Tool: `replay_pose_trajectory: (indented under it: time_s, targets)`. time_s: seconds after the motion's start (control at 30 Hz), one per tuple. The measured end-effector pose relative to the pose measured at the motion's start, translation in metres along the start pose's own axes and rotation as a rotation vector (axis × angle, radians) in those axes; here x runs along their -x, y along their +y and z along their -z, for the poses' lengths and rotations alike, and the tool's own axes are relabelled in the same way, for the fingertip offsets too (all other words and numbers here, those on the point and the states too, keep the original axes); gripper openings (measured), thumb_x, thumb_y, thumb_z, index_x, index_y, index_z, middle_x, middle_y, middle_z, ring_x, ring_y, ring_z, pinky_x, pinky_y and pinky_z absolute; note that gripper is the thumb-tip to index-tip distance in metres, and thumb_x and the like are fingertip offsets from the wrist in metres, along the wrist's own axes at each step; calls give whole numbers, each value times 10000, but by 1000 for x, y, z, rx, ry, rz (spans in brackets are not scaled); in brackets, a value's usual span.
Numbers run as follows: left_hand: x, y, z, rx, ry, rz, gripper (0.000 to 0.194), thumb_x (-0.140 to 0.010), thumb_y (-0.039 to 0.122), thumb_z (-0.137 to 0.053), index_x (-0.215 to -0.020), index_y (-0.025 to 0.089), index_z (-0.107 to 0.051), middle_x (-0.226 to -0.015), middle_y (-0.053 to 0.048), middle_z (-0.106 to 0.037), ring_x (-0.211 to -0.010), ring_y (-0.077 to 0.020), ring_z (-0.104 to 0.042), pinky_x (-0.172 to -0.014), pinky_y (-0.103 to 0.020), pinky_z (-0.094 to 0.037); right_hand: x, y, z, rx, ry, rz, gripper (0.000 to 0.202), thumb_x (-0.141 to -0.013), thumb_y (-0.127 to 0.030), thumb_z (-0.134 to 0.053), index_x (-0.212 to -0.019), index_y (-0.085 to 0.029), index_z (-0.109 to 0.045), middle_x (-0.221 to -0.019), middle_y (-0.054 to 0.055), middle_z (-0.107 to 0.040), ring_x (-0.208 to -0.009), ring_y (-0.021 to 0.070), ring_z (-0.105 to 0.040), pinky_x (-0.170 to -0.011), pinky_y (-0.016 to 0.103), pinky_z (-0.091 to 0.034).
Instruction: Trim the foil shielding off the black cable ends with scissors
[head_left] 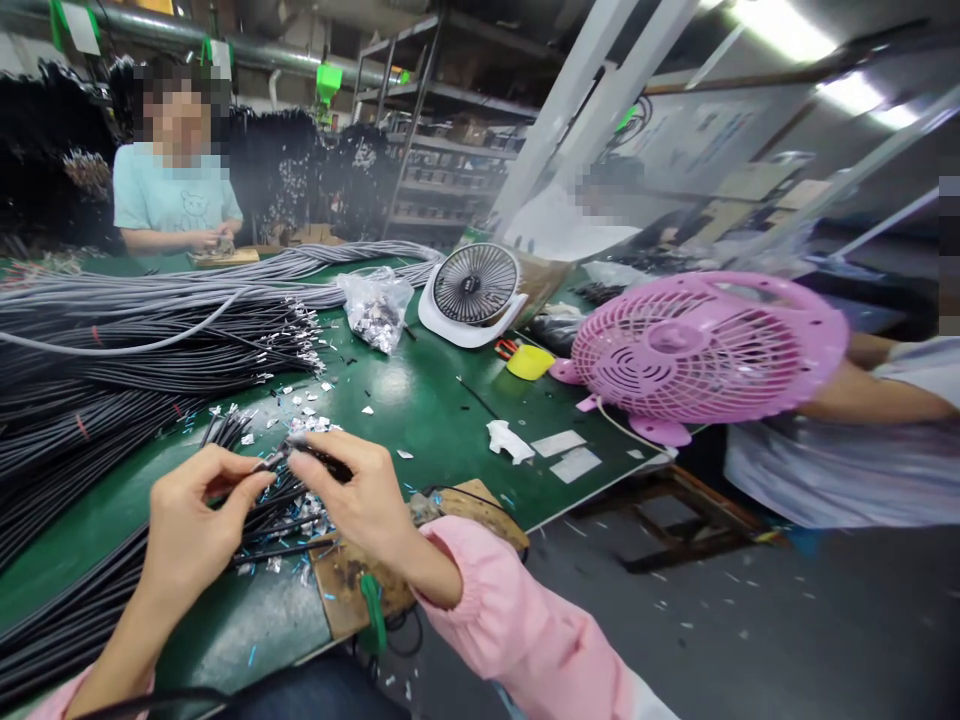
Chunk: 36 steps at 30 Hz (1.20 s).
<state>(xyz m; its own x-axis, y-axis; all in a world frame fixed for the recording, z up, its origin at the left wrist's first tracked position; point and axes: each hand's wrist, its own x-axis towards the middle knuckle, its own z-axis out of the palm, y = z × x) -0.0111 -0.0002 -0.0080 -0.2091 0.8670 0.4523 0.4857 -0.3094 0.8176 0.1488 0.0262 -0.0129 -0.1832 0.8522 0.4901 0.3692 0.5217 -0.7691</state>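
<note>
My left hand (196, 512) pinches a thin black cable (264, 465) between thumb and forefinger. Close against it, my right hand (358, 492) has its fingertips closed around the end of that cable; the exact tip is partly hidden by the fingers. Below both hands runs a bundle of black cables (97, 590). Silvery foil scraps and blue bits (307, 515) lie scattered around the cable ends. Under my right wrist sits a worn wooden block (337, 590) with a green-handled tool (372, 612) by its edge.
Large stacks of black cables (150, 365) and grey cables (135, 290) cover the left of the green table (420, 400). A plastic bag (377, 310), a white fan (474, 290), a yellow piece (529, 362) and a pink fan (690, 345) stand beyond. One co-worker (176, 195) sits opposite; another's arm (885, 395) shows right.
</note>
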Motion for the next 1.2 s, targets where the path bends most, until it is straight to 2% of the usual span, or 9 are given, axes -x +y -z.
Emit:
replay_pose_trajectory:
  time_s: [0.1,0.2,0.4,0.77,0.93,1.13,1.2]
  targets:
    - [5,-3,-5,-64,-108,-53,144,-741,283,-643,-624,216,-695,-552,23,-649,-498,-120,-573,-469,-209,-434,1,4,-2,33,-37,84,25,-752,-142,-781,-755,-147,-757,-649,15,-671,-596,142,-597,-561,231,-432]
    - [7,-6,-7,-83,-168,-31,142,-756,267,-625,-648,212,-698,-562,17,-651,-508,-131,-575,-468,-220,-422,2,8,-3,64,-60,140,139,-769,-33,-717,-687,-145,-729,-608,3,-624,-561,123,-563,-538,219,-398]
    - [3,-12,-6,-92,-184,-26,142,-767,306,-633,-701,206,-709,-630,-8,-693,-571,-162,-638,-503,-240,-459,1,7,-2,80,-121,109,172,-797,-34,-685,-688,-164,-711,-631,-1,-625,-580,125,-566,-548,221,-393]
    - [-2,-11,-5,-123,-216,-110,203,-836,296,-527,-723,215,-675,-639,6,-662,-583,-148,-592,-560,-240,-454,-4,11,4,31,-185,195,212,-777,11,-604,-691,-161,-691,-620,-5,-589,-567,117,-545,-530,215,-386]
    - [1,-10,-3,-105,-254,-128,173,-815,282,-564,-699,208,-670,-600,11,-636,-544,-138,-574,-505,-222,-425,-2,13,3,30,-165,221,245,-748,28,-572,-758,-170,-716,-658,0,-617,-589,123,-572,-549,213,-414]
    - [1,-1,2,-69,-428,-155,335,-866,295,-489,-587,209,-654,-548,-1,-618,-493,-131,-547,-484,-223,-419,5,17,2,77,-173,296,359,-746,31,-488,-898,-173,-741,-788,41,-683,-643,141,-605,-581,234,-446]
    - [0,0,3,-79,-449,-154,330,-853,300,-518,-564,210,-647,-531,5,-610,-479,-127,-537,-470,-217,-409,3,16,3,47,-117,331,361,-760,20,-478,-931,-161,-739,-820,55,-692,-663,147,-611,-594,243,-461]
